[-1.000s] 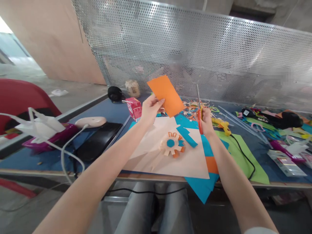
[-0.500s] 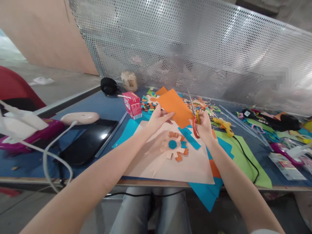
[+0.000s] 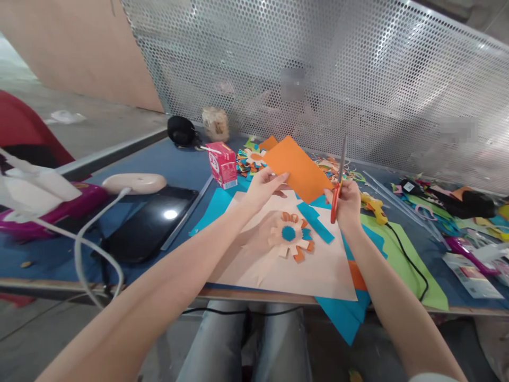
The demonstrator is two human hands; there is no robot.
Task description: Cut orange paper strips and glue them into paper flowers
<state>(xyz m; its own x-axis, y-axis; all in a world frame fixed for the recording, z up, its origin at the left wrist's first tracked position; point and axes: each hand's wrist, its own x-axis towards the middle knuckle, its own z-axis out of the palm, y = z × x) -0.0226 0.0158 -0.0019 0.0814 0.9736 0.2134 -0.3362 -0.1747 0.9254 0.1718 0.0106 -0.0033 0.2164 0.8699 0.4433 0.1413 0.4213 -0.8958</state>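
Observation:
An orange paper sheet is raised over the table, its left edge pinched by my left hand. My right hand grips red-handled scissors, blades pointing up, beside the sheet's right corner; its fingertips come close to that corner. Below both hands lies a large pale pink sheet. A paper flower with a blue centre and cream, orange and blue petals rests on it. Right of the flower is a blue strip.
A pink drink box, paper scraps and a cream flower stand behind. On the left lie a phone and white cable. A yellow glue gun lies right, on green paper. Perforated metal panel behind.
The scissors have moved right, away from the orange sheet, and their blades now point more upright. The left hand still holds the sheet. The camera view has shifted slightly.

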